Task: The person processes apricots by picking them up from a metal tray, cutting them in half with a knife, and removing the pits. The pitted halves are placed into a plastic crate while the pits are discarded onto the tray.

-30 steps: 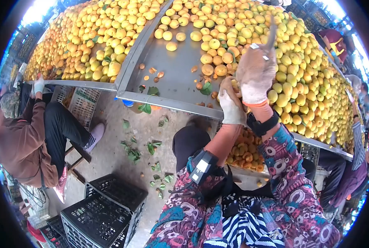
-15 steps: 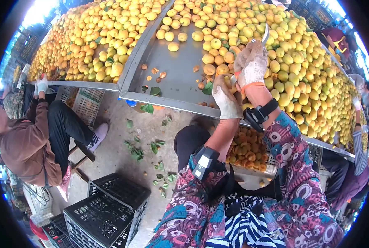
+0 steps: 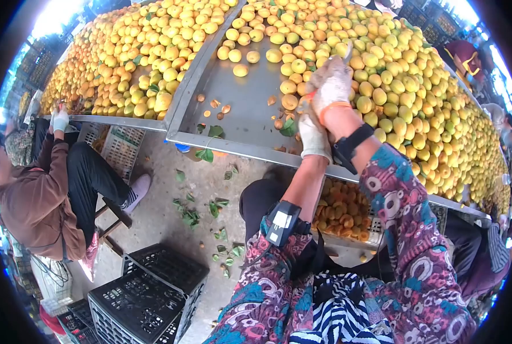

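My right hand [image 3: 331, 86], in a soiled white glove, is closed round a knife whose metal blade [image 3: 349, 50] sticks up past the fist. Something red shows at the fist's lower left. Just below and touching it is my gloved left hand [image 3: 315, 137], its fingers curled in. What the left hand holds is mostly hidden by the gloves; it seems to be an apricot. Both hands are over the near edge of a metal table [image 3: 238, 109], beside a big heap of yellow-orange apricots [image 3: 393, 92]. Several brown pits [image 3: 226, 109] and green leaves [image 3: 215, 131] lie on the metal.
Below the table edge stands a crate of split apricots [image 3: 343, 212]. Black plastic crates [image 3: 138, 301] are stacked on the floor at lower left. A seated person [image 3: 41, 200] with gloved hands works at the left table. Leaves [image 3: 190, 217] litter the floor.
Both hands have moved left and slightly nearer each other, away from the heap's middle. The knife blade has moved left with the right hand. At far right, a co-worker's striped arm has dropped.
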`<action>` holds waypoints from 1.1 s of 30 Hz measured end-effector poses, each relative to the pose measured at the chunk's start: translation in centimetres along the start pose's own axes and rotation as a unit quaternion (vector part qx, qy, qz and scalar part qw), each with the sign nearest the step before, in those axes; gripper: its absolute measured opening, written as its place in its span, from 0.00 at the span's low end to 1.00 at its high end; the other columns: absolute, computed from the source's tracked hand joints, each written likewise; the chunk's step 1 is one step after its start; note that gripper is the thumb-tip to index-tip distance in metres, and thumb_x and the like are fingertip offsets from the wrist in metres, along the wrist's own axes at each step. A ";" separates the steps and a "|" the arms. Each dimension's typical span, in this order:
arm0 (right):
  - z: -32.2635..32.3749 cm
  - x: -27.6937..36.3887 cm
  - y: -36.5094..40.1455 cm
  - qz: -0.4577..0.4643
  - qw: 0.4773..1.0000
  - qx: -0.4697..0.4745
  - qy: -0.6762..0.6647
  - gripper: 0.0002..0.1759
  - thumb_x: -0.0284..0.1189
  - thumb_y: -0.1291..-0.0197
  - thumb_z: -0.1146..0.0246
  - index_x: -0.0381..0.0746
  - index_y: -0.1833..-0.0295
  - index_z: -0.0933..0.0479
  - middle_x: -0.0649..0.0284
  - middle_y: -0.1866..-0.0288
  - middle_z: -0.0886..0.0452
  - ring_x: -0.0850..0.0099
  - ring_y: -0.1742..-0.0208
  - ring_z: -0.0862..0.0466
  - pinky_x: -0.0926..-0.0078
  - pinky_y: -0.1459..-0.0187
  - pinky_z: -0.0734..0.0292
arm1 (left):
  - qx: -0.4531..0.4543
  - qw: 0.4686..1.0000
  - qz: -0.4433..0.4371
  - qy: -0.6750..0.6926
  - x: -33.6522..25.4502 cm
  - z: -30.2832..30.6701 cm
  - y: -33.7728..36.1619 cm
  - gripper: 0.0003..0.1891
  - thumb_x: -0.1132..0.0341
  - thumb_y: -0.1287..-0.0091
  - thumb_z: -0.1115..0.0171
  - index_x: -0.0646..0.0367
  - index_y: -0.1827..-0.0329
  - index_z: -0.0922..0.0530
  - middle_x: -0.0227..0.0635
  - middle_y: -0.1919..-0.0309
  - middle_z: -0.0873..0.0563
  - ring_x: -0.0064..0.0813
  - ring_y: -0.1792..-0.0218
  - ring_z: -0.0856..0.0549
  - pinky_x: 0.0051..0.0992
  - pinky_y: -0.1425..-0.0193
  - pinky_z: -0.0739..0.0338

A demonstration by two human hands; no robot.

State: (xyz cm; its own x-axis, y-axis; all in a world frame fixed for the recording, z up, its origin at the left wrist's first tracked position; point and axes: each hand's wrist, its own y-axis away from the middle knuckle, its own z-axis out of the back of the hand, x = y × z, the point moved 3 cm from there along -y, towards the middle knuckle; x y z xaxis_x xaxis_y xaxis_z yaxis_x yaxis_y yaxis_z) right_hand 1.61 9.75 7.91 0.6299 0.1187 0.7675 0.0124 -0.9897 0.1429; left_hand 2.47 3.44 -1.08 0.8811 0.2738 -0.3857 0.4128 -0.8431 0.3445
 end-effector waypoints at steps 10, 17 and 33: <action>0.4 6.2 0.9 0.028 0.985 0.143 0.089 0.16 0.40 0.31 0.45 0.49 0.72 0.37 0.75 0.86 0.42 0.79 0.89 0.42 0.78 0.86 0.50 | 0.075 0.980 0.163 0.089 -3.3 -1.2 1.2 0.32 0.33 0.32 0.64 0.54 0.56 0.26 0.32 0.75 0.22 0.27 0.79 0.26 0.20 0.79 0.32; 2.1 5.2 -0.1 0.156 0.982 0.074 0.079 0.12 0.38 0.32 0.41 0.47 0.63 0.36 0.74 0.84 0.37 0.79 0.89 0.38 0.77 0.88 0.42 | 0.141 0.970 0.138 -0.142 -1.8 -1.0 2.3 0.31 0.32 0.34 0.56 0.54 0.60 0.24 0.27 0.78 0.22 0.20 0.83 0.26 0.18 0.83 0.37; 6.0 6.1 5.6 0.127 0.693 0.313 0.637 0.15 0.35 0.43 0.39 0.40 0.52 0.26 0.58 0.71 0.22 0.75 0.69 0.21 0.71 0.65 0.24 | 0.097 0.991 0.062 -0.071 -0.5 0.9 -0.4 0.28 0.46 0.25 0.57 0.61 0.39 0.27 0.37 0.47 0.20 0.28 0.54 0.17 0.30 0.54 0.21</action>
State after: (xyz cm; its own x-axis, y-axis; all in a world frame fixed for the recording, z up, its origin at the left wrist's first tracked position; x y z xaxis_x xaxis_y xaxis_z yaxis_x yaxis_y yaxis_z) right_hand 10.18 4.48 9.65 -0.5171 -0.4862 0.7044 0.6130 -0.7847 -0.0916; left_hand 1.68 3.22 -1.78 0.8749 0.1060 -0.4725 0.2389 -0.9433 0.2306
